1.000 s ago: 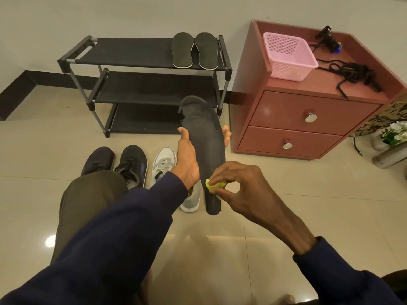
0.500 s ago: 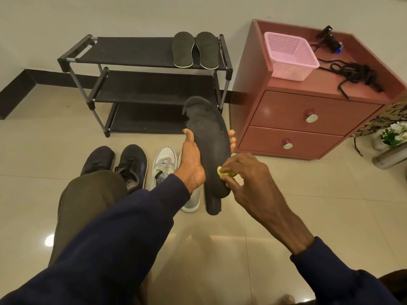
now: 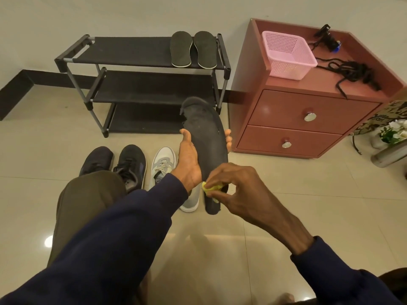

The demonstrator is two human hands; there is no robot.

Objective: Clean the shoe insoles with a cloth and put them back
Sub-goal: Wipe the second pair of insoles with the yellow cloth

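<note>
Two hands work one dark insole (image 3: 209, 144), raised above the floor by a white sneaker (image 3: 163, 166). The left hand (image 3: 189, 164) curls its grip round the middle; the right hand (image 3: 240, 192) pinches a yellow cloth (image 3: 212, 187) against the near end. Two more insoles (image 3: 192, 49) lie on the far shoe rack (image 3: 132, 51).
</note>
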